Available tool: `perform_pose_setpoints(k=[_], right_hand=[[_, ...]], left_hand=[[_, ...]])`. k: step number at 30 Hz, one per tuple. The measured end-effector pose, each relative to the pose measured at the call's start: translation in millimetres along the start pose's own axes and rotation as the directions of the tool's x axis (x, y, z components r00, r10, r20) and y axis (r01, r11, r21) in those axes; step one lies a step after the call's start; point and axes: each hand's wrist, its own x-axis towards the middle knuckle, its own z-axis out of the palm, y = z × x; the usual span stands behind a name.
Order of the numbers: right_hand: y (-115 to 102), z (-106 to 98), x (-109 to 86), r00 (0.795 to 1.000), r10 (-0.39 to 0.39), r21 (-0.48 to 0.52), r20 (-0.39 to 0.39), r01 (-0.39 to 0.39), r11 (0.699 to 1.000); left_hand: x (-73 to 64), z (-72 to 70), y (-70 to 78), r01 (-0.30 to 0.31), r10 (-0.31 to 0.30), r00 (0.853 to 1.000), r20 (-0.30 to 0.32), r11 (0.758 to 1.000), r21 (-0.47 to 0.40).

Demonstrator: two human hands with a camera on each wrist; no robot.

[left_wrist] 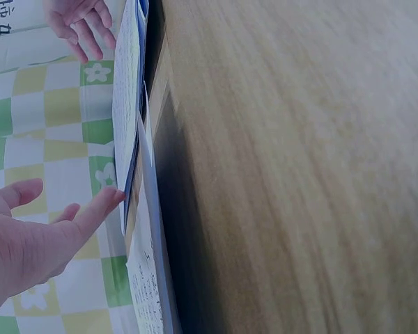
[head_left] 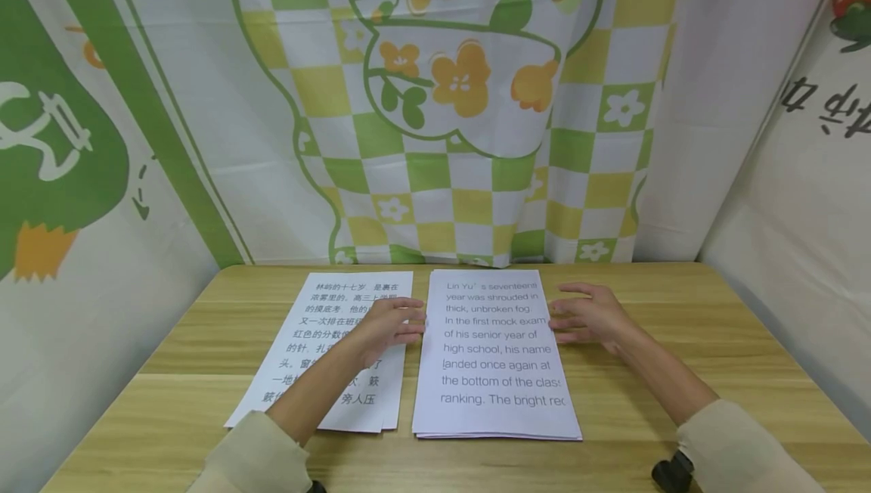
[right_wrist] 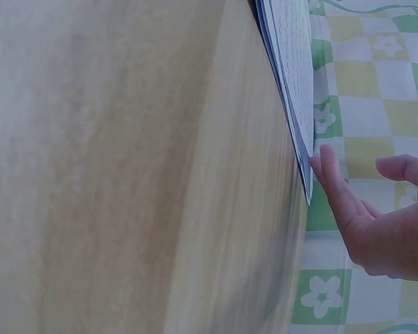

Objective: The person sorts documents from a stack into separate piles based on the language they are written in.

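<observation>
A stack of white paper sheets printed in English (head_left: 500,357) lies in the middle of the table, its lower edges slightly uneven. My left hand (head_left: 389,328) is at the stack's left edge, fingers extended toward it, with the forearm crossing over the other sheets. On the opposite side, my right hand (head_left: 590,315) has its fingertips at the right edge, fingers fairly straight. In the right wrist view, fingertips (right_wrist: 316,165) touch the paper's edge. Sheets printed in Chinese (head_left: 306,379) lie to the left, partly hidden under my left arm.
The wooden table (head_left: 653,417) carries both paper stacks. Behind it hangs a curtain (head_left: 463,198) with green and yellow checks and flowers. Printed fabric walls (head_left: 782,198) stand on the left and right sides.
</observation>
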Motion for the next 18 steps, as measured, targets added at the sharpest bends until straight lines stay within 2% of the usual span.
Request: perform_pose_setpoints(k=[11,18], right_hand=[[1.9,-1.2,0.4,1.0,-0.01,0.018,0.003,0.01,1.0],[5.5,0.3,3.4,0.998,-0.03,0.029,0.055,0.029,0.999]], left_hand=[[2.4,-0.4,0.8,-0.015,0.015,1.0,0.006,1.0,-0.022],[5.5,0.5,1.1,-0.01,0.011,1.0,0.017,1.0,-0.026]])
